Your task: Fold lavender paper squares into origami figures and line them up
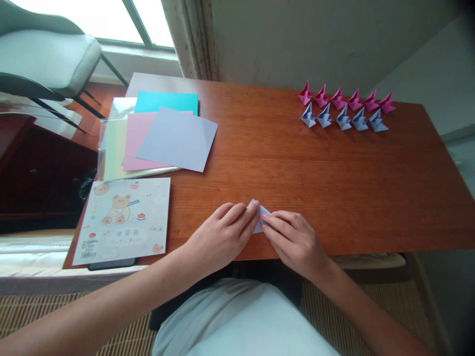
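Observation:
A small folded piece of pale lavender paper (pixel 258 228) lies near the table's front edge, between my hands. My left hand (pixel 228 228) presses on its left part with the fingers close together. From the right, my right hand (pixel 291 240) pinches its edge between thumb and fingers. Much of the paper is hidden under the fingers, so its exact folds cannot be made out.
Folded pink paper figures (pixel 339 100) stand in a row at the back right, with several lavender ones (pixel 343 118) before them. Left are a lavender sheet (pixel 181 141), a pink sheet (pixel 139 143), a teal sheet (pixel 168 102) and a bear-printed cover (pixel 122 217). A chair (pixel 48 54) stands beyond.

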Available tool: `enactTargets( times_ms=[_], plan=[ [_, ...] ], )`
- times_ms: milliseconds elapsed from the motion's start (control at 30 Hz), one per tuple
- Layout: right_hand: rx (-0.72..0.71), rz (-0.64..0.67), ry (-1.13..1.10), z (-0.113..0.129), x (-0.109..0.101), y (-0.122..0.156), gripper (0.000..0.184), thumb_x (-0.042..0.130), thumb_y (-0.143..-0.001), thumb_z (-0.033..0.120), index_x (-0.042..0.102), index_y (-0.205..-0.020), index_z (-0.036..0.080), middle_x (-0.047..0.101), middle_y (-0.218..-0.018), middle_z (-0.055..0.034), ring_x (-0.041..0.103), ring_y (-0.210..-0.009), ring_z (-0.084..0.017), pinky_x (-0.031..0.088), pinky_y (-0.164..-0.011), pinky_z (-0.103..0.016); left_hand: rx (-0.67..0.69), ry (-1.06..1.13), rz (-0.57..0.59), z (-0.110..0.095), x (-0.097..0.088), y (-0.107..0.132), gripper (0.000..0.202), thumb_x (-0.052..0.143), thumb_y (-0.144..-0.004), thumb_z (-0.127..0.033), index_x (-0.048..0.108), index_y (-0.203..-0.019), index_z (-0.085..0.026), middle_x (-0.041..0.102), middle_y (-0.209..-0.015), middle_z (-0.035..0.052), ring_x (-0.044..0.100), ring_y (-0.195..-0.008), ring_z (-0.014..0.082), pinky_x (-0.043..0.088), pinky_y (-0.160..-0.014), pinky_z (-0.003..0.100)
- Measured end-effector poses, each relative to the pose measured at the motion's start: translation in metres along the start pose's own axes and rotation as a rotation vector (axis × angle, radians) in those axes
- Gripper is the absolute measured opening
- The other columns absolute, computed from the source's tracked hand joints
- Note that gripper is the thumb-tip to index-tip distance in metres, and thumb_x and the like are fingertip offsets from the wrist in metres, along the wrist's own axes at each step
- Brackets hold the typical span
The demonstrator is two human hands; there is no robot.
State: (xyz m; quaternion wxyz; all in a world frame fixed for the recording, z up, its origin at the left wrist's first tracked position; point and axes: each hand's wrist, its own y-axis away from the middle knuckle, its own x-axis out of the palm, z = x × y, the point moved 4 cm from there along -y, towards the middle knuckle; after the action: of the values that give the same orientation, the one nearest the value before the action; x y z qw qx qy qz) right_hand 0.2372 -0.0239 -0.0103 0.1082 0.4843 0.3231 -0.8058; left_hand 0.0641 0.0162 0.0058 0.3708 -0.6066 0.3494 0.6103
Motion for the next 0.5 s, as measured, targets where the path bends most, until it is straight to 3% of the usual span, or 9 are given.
enactTargets(
  times_ms=[500],
  plan=[
    [0.009, 0.008, -0.009, -0.0016, -0.0002, 0.0014, 0.031, 0.065, -0.090, 0.007, 0.073, -0.116, 0.020, 0.075, -0.122, -0.0071, 0.064, -0.111, -0.025, 0.056, -0.093, -0.042, 0.010, 0.000, -0.015, 0.0020, 0.0017, 0.0012, 0.041, 0.042, -0.103, -0.020, 0.056, -0.140, -0.011, 0.049, -0.155, 0.0121, 0.054, -0.122, 0.0234, 0.045, -0.102, 0.036]
  ],
)
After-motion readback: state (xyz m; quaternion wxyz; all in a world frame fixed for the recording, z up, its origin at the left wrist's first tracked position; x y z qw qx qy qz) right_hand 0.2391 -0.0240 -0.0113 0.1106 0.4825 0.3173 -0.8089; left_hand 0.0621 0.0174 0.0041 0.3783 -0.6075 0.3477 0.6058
